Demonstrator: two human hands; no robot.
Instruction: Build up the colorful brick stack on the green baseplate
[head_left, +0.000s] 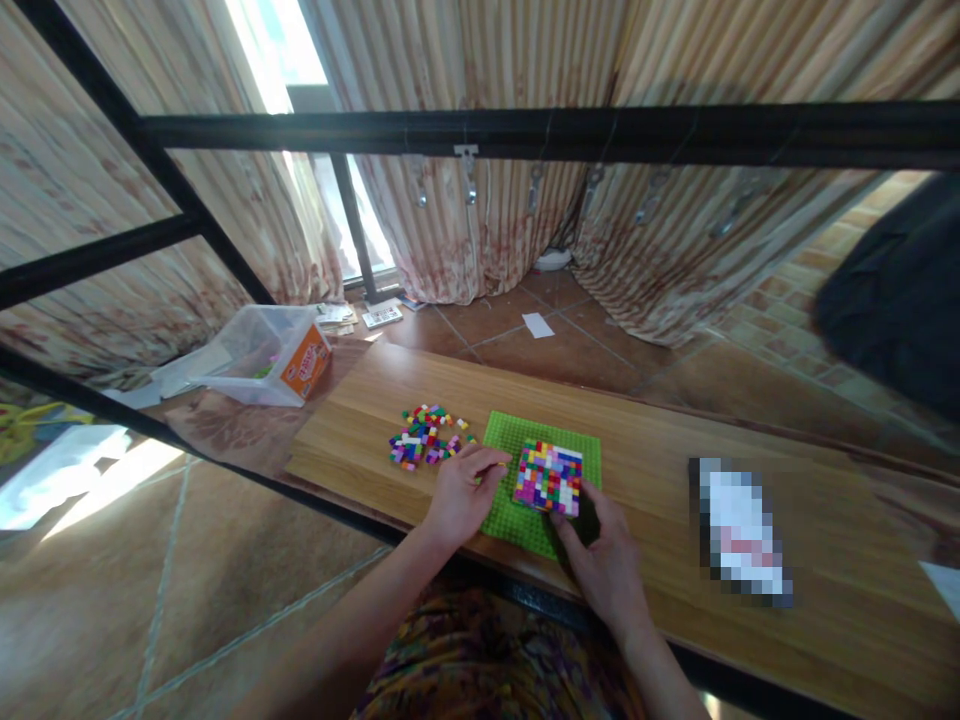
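A long, light-brown wooden desk (pixel 652 460) runs across a sunlit room with a brown tiled floor (pixel 240 560) and striped beige curtains (pixel 487 60) with reddish-brown patterning. A thick black metal bar (pixel 525 135) crosses in front of the curtains, with about six small shiny clips (pixel 470 185) hanging along it. One sheet of white paper (pixel 538 325) lies on the floor beyond the desk.

On the desk is one square green studded baseplate (pixel 517 525), bearing one squarish panel of small multicoloured plastic bricks (pixel 547 478); whether the panel is pressed on, rests loosely or is slightly raised cannot be told. Left of the baseplate spreads one heap of loose multicoloured plastic bricks (pixel 424 440), too many and too small to count. One clear plastic box with an orange label (pixel 289 325) stands beyond the desk's left end, and one blurred-out object (pixel 742 530) lies well apart on the right.

Both forearms reach forward from the bottom edge. The left hand (pixel 465 490) is over the baseplate's left edge, fingertips drawn narrowly together; a yellowish fleck shows there, but I cannot tell whether it is a held brick. The right hand (pixel 607 545) grips the panel's near right corner, thumb along the near edge and fingers at the right side.
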